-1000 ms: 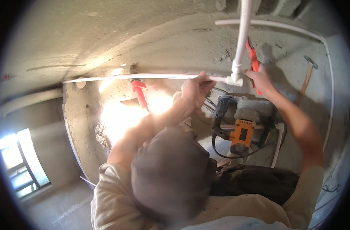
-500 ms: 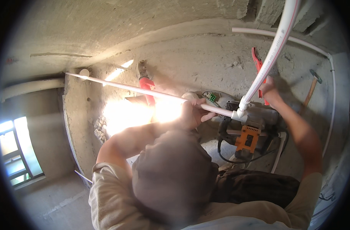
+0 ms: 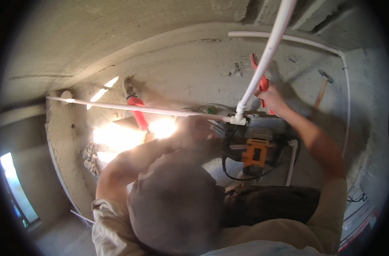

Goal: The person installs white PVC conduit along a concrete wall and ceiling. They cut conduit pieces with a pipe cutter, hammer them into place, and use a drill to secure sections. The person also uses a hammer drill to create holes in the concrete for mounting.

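My right hand is closed round a red hand tool that looks like a plastic-pipe cutter, just right of the rising white pipe. That pipe meets a white tee fitting, and a long white pipe runs left from the tee. My left hand is just below this long pipe, left of the tee. Its fingers are blurred, and I cannot tell whether they touch the pipe.
Under the tee lies an orange and grey power tool with a black cord. A red-handled wrench rests by the bright sunlit patch. On the right are a hammer and another white pipe along the wall.
My left hand has come off its grip on the long pipe and moved down toward me. My right hand still holds the red tool. The whole view has shifted.
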